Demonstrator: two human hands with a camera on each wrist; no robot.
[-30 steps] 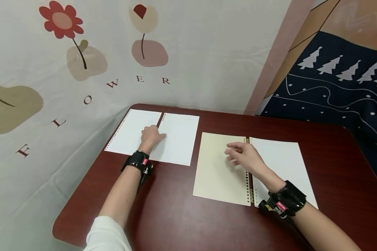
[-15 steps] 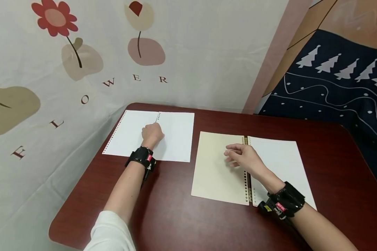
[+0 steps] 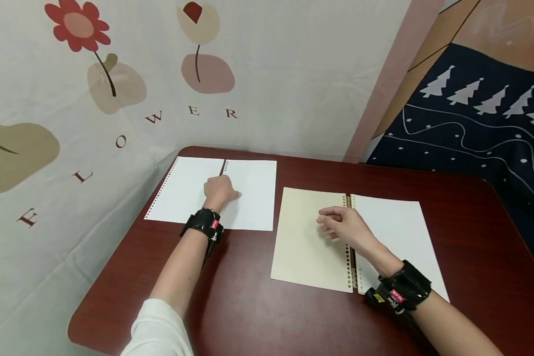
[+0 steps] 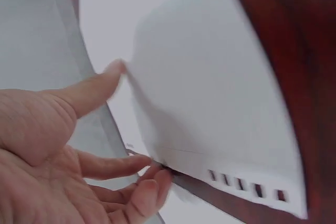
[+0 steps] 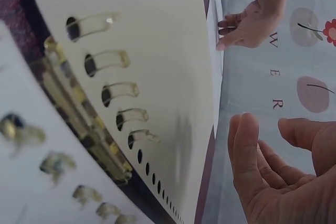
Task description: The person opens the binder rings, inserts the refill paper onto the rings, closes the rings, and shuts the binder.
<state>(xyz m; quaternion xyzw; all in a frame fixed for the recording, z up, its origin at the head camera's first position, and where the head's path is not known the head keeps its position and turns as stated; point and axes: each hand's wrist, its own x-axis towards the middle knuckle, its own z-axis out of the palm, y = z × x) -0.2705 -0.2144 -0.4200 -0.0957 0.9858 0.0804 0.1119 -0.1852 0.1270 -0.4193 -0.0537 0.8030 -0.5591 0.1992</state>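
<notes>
My left hand (image 3: 220,191) lies over two white hole-punched sheets at the table's far left. In the left wrist view its thumb touches the face of the right-hand loose sheet (image 4: 210,66), and its bent fingertips meet that sheet's punched edge. The left-hand loose sheet (image 3: 182,190) lies alongside, a narrow gap between them. My right hand (image 3: 348,227) hovers over an open ring binder, fingers loosely bent, holding nothing. The binder's cream leaf (image 3: 309,247) lies on the left and white pages (image 3: 393,232) on the right. Clear rings (image 5: 107,61) pass through the cream leaf's holes.
The dark red table (image 3: 244,296) has rounded corners. Behind it hangs a white cloth (image 3: 293,99) printed with flowers. At the right back is a dark blue cloth (image 3: 467,133) with white trees. A camera strap (image 3: 405,287) is on the right wrist.
The right-hand loose sheet shifted left until the gap nearly closed, then a narrow gap reappeared. The left thumb tucked in, then stretched out again. The right hand stayed nearly still over the binder.
</notes>
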